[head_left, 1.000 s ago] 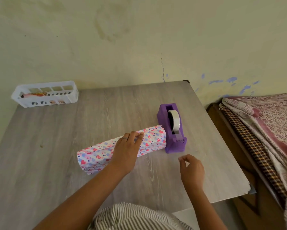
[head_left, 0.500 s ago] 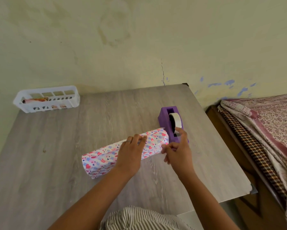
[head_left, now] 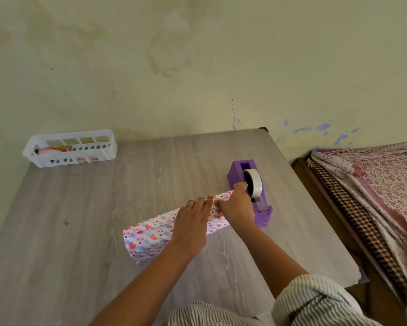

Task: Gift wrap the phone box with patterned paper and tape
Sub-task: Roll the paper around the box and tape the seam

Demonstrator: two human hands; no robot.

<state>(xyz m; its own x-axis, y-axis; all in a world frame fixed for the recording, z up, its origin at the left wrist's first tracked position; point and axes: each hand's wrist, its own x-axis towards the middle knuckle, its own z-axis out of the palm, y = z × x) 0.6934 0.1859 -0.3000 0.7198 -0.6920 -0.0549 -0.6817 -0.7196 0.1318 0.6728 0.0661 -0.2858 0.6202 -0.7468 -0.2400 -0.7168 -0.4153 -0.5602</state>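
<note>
The phone box wrapped in white paper with pink and blue hearts [head_left: 148, 236] lies slanted on the grey wooden table [head_left: 92, 208]. My left hand [head_left: 191, 224] rests palm down on its middle and holds the paper in place. My right hand [head_left: 237, 208] sits on the right end of the package, with its fingers curled onto the paper beside my left fingertips. Whether it holds a piece of tape is not visible. A purple tape dispenser [head_left: 264, 214] with a white tape roll [head_left: 255, 182] stands touching the package's right end, just behind my right hand.
A white slotted plastic basket [head_left: 45, 161] with some packets stands at the table's far left corner by the wall. A bed with patterned cloth [head_left: 374, 184] lies close beyond the table's right edge. The wall runs along the table's far side.
My right hand went from the table front to the dispenser, then onto the right end of the package. My left hand stayed on the paper. The view shifted slightly.
</note>
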